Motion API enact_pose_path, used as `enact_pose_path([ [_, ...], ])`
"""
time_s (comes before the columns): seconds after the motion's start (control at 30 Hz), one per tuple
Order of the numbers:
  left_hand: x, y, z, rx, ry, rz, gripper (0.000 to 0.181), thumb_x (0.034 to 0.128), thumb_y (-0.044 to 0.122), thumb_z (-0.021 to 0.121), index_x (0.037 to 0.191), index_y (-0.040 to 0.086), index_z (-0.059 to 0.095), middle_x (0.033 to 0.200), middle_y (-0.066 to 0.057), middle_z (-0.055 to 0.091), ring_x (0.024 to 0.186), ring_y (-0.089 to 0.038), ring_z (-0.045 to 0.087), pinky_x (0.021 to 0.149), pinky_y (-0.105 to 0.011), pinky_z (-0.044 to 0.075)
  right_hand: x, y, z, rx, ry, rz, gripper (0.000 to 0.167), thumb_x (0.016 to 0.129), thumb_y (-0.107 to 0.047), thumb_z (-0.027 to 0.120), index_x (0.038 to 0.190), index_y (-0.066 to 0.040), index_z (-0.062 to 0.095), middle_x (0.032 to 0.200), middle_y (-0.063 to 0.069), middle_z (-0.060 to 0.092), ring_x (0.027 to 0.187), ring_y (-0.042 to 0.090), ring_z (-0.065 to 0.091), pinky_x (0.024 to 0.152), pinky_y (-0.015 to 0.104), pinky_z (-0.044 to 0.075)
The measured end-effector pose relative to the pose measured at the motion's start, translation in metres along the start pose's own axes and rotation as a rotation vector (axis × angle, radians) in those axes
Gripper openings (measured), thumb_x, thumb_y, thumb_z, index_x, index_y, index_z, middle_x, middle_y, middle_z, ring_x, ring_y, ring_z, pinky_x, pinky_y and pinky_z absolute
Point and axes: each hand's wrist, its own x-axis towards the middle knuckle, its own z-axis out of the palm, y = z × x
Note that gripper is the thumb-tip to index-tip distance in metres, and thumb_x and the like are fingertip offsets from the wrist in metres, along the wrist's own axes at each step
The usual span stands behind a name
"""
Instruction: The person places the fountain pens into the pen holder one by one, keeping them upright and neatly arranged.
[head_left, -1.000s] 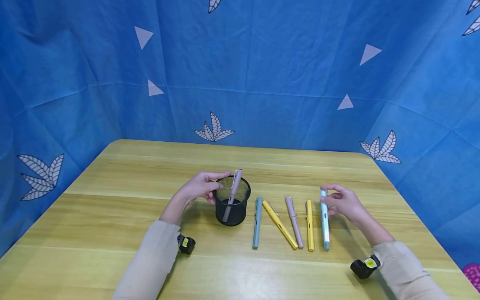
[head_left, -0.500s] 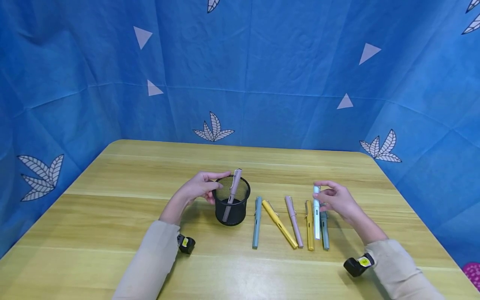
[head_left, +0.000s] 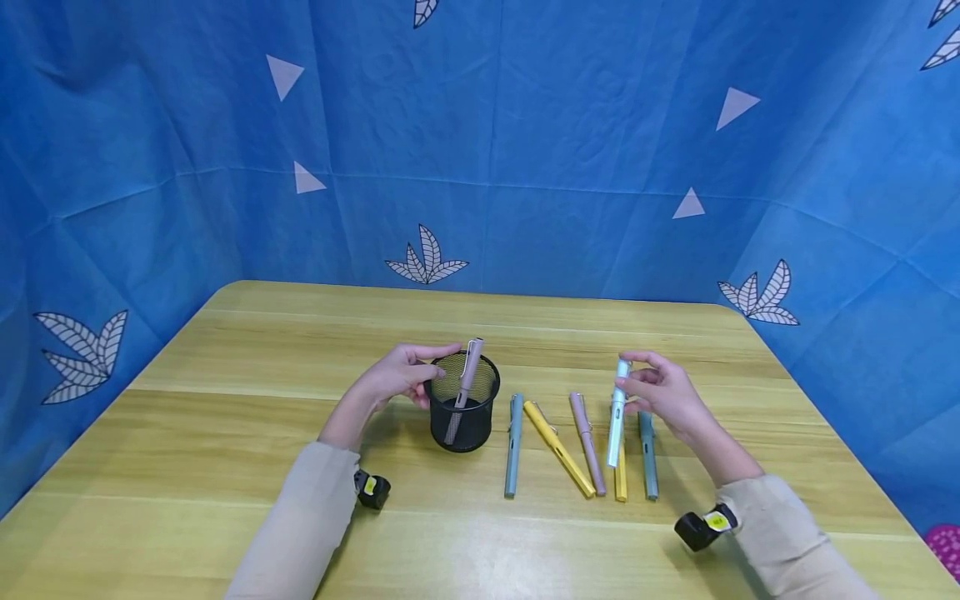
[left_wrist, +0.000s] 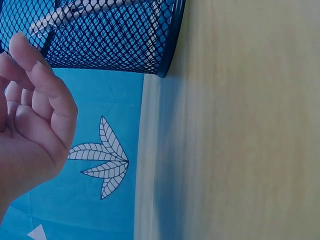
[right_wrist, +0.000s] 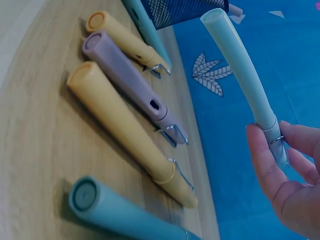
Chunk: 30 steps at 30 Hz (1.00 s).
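A black mesh cup (head_left: pixel 462 425) stands on the table with a pale purple pen (head_left: pixel 468 375) leaning inside it. My left hand (head_left: pixel 401 375) grips the cup's left rim between thumb and fingers; the left wrist view shows the hand (left_wrist: pixel 40 115) beside the mesh wall (left_wrist: pixel 115 45). A light blue pen (head_left: pixel 617 417) is pinched near its clip end by my right hand (head_left: pixel 663 393), above a yellow pen (head_left: pixel 621 483). In the right wrist view that light blue pen (right_wrist: pixel 242 70) is lifted clear of the table, held by the fingertips of the hand (right_wrist: pixel 295 185).
Right of the cup lie a blue-green pen (head_left: pixel 513 446), a slanting yellow pen (head_left: pixel 558 450) and a purple pen (head_left: pixel 588 442). Another blue-green pen (head_left: pixel 648 458) lies below the right hand. A blue patterned cloth (head_left: pixel 487 167) hangs behind the table (head_left: pixel 300 333).
My right hand has lifted the light blue pen off the blue-green one at the far right and carried it left, over the yellow pen. The left hand and cup have stayed in place.
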Motion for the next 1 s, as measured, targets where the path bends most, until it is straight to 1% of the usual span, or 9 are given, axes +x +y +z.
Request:
enact_pose_path([
  [0.1, 0.0, 0.0, 0.0, 0.005, 0.01, -0.007, 0.05, 0.0829, 0.003, 0.051, 0.131, 0.014, 0.047, 0.115, -0.022, 0.051, 0.042, -0.011, 0.051, 0.048, -0.027, 0.051, 0.001, -0.001, 0.002, 0.018, 0.001, -0.008, 0.05, 0.086, -0.004, 0.057, 0.128, 0.008, 0.033, 0.086, 0.009, 0.05, 0.07, 0.013, 0.058, 0.069, 0.037, 0.053],
  [0.17, 0.0, 0.0, 0.0, 0.002, 0.015, -0.013, 0.049, 0.0828, 0.003, 0.051, 0.131, 0.015, 0.047, 0.115, -0.022, 0.051, 0.042, -0.011, 0.051, 0.047, -0.026, 0.05, 0.001, -0.002, 0.003, 0.032, 0.001, -0.013, 0.05, 0.086, -0.003, 0.057, 0.128, 0.008, 0.033, 0.087, 0.009, 0.05, 0.071, 0.013, 0.058, 0.07, 0.037, 0.053],
  [0.3, -0.001, 0.001, 0.0, -0.001, 0.009, -0.008, 0.049, 0.0834, 0.003, 0.051, 0.131, 0.013, 0.046, 0.122, -0.025, 0.047, 0.042, -0.01, 0.051, 0.047, -0.026, 0.05, 0.003, -0.003, 0.006, 0.054, 0.001, -0.029, 0.049, 0.085, -0.002, 0.057, 0.128, 0.008, 0.034, 0.087, 0.008, 0.051, 0.072, 0.012, 0.058, 0.068, 0.033, 0.053],
  [0.43, -0.001, 0.002, 0.001, -0.002, 0.006, -0.002, 0.05, 0.0833, 0.003, 0.051, 0.132, 0.013, 0.046, 0.128, -0.023, 0.043, 0.042, -0.011, 0.051, 0.047, -0.026, 0.05, 0.004, -0.005, 0.009, 0.075, 0.002, -0.047, 0.048, 0.085, -0.001, 0.057, 0.127, 0.006, 0.036, 0.087, 0.009, 0.05, 0.072, 0.013, 0.058, 0.069, 0.035, 0.053],
  [0.53, -0.001, 0.001, 0.001, 0.002, 0.008, -0.002, 0.049, 0.0834, 0.003, 0.051, 0.132, 0.013, 0.046, 0.127, -0.023, 0.044, 0.042, -0.011, 0.051, 0.047, -0.026, 0.05, 0.004, -0.007, 0.013, 0.108, 0.004, -0.063, 0.044, 0.084, 0.001, 0.057, 0.124, 0.003, 0.04, 0.087, 0.009, 0.05, 0.071, 0.013, 0.058, 0.069, 0.036, 0.053],
  [0.67, 0.0, 0.0, 0.001, 0.005, 0.008, 0.0, 0.049, 0.0837, 0.003, 0.051, 0.131, 0.013, 0.046, 0.126, -0.023, 0.044, 0.042, -0.011, 0.051, 0.047, -0.027, 0.05, 0.004, -0.01, 0.017, 0.139, 0.011, -0.091, 0.038, 0.084, 0.002, 0.058, 0.12, -0.004, 0.046, 0.087, 0.01, 0.051, 0.07, 0.014, 0.059, 0.067, 0.033, 0.053],
  [0.77, 0.0, 0.0, 0.0, 0.001, 0.004, 0.001, 0.049, 0.0837, 0.003, 0.051, 0.132, 0.013, 0.046, 0.126, -0.023, 0.044, 0.042, -0.011, 0.051, 0.047, -0.027, 0.05, 0.004, -0.012, 0.021, 0.139, 0.017, -0.112, 0.037, 0.083, 0.001, 0.059, 0.118, -0.006, 0.048, 0.087, 0.01, 0.051, 0.07, 0.013, 0.059, 0.065, 0.032, 0.054],
  [0.83, 0.0, 0.0, 0.0, 0.0, -0.001, 0.005, 0.049, 0.0839, 0.003, 0.05, 0.132, 0.012, 0.045, 0.126, -0.024, 0.044, 0.042, -0.011, 0.051, 0.047, -0.026, 0.05, 0.005, -0.014, 0.023, 0.128, 0.021, -0.124, 0.038, 0.083, 0.0, 0.059, 0.119, -0.005, 0.048, 0.087, 0.011, 0.052, 0.07, 0.013, 0.059, 0.065, 0.033, 0.054],
  [1.0, -0.001, 0.0, 0.0, 0.005, 0.005, 0.008, 0.049, 0.0837, 0.004, 0.051, 0.132, 0.012, 0.045, 0.126, -0.022, 0.045, 0.042, -0.011, 0.051, 0.047, -0.026, 0.05, 0.006, -0.017, 0.028, 0.09, 0.036, -0.142, 0.039, 0.084, -0.002, 0.059, 0.121, -0.002, 0.046, 0.086, 0.011, 0.052, 0.071, 0.012, 0.059, 0.067, 0.038, 0.053],
])
